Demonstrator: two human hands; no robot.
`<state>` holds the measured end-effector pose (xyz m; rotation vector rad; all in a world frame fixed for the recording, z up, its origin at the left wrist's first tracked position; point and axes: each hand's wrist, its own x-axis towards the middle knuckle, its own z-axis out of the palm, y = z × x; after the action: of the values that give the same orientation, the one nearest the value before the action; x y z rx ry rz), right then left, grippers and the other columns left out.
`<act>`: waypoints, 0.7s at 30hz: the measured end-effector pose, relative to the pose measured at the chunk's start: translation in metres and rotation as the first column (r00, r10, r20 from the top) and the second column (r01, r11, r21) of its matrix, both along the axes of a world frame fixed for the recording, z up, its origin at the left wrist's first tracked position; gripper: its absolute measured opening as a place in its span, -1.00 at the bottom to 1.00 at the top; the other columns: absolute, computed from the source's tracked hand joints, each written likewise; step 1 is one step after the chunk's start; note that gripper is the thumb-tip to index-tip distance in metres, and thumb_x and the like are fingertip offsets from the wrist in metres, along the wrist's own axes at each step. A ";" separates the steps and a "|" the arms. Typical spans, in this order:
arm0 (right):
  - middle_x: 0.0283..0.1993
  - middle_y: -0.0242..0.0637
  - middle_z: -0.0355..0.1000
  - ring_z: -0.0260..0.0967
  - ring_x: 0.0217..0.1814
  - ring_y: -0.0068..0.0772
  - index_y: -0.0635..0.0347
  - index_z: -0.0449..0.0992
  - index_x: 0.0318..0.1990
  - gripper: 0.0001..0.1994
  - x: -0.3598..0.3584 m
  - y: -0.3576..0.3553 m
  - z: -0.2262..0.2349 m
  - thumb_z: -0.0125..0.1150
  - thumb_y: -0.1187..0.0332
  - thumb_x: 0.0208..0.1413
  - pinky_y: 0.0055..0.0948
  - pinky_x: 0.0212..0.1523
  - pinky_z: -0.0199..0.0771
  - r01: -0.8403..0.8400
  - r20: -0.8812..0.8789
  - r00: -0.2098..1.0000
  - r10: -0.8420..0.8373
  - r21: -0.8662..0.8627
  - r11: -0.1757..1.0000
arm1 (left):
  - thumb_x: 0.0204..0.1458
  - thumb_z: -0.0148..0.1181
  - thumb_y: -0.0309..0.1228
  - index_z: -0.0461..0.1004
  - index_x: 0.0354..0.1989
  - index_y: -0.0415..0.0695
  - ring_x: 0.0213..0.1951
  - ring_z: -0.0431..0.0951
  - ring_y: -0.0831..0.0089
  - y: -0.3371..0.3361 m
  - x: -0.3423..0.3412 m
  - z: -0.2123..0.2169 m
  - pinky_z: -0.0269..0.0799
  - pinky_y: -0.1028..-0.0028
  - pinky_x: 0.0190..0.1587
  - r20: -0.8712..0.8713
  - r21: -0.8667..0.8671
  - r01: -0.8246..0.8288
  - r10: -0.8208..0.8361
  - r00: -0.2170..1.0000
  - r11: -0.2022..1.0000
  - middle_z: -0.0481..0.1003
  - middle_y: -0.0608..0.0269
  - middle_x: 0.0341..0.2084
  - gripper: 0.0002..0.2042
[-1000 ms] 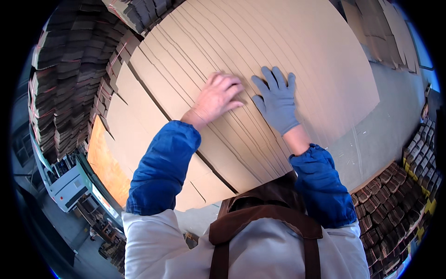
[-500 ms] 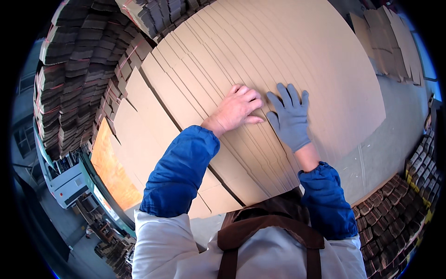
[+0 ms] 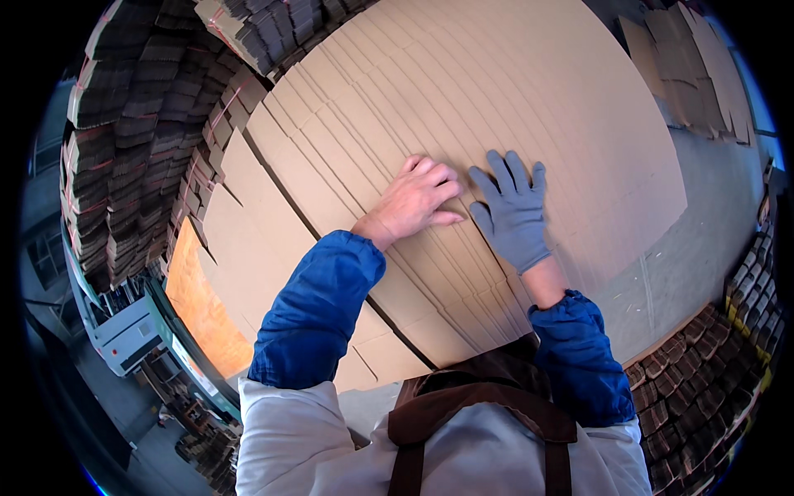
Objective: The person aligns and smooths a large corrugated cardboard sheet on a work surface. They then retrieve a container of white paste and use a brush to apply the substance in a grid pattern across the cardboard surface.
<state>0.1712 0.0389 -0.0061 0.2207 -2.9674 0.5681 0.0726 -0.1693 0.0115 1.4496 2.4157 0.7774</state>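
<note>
Cardboard sheets (image 3: 451, 120), long edges upper-left to lower-right

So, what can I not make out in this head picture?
All in head view:
Palm of the bare left grip: hidden by the hand's back.
Palm of the gloved right grip: hidden likewise.
Overlapped parts of the cardboard sheets: hidden by sheets above.
Sheets' far end: cut off by the upper edge.

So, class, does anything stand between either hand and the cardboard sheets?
Nothing visible does, apart from the grey glove on the right hand. The bare left hand appears to rest directly on the cardboard sheets.
</note>
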 end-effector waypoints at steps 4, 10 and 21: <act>0.43 -0.22 0.18 0.01 0.51 -0.04 -0.11 0.44 0.27 -0.42 0.000 0.002 0.000 0.31 0.09 0.05 0.42 0.38 -0.15 0.005 -0.002 1.000 -0.005 0.003 1.000 | -0.17 0.51 -0.12 0.49 -0.23 0.01 -0.07 0.35 0.28 0.001 0.000 0.000 0.24 0.22 0.17 -0.011 0.004 0.002 -0.002 1.000 1.000 0.42 0.39 -0.16 -0.60; 0.42 -0.23 0.18 0.01 0.50 -0.04 -0.11 0.46 0.26 -0.42 0.000 0.000 -0.001 0.32 0.09 0.03 0.42 0.38 -0.15 0.008 -0.007 1.000 -0.008 -0.018 1.000 | -0.18 0.51 -0.12 0.50 -0.23 0.01 -0.07 0.36 0.27 -0.001 0.002 0.000 0.24 0.22 0.18 0.009 -0.010 -0.003 0.003 1.000 1.000 0.42 0.39 -0.16 -0.60; 0.40 -0.20 0.22 0.07 0.49 -0.06 -0.04 0.46 0.25 -0.52 0.006 0.008 0.003 0.26 0.21 0.14 0.27 0.44 -0.11 0.014 0.020 1.000 -0.012 -0.141 0.990 | -0.19 0.51 -0.11 0.53 -0.20 0.02 -0.04 0.37 0.23 -0.005 0.005 -0.010 0.24 0.20 0.17 -0.022 -0.031 0.003 -0.003 1.000 1.000 0.43 0.36 -0.14 -0.59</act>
<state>0.1770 0.0470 -0.0030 0.1838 -2.9279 0.7788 0.0773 -0.1745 0.0016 1.4575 2.4299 0.7246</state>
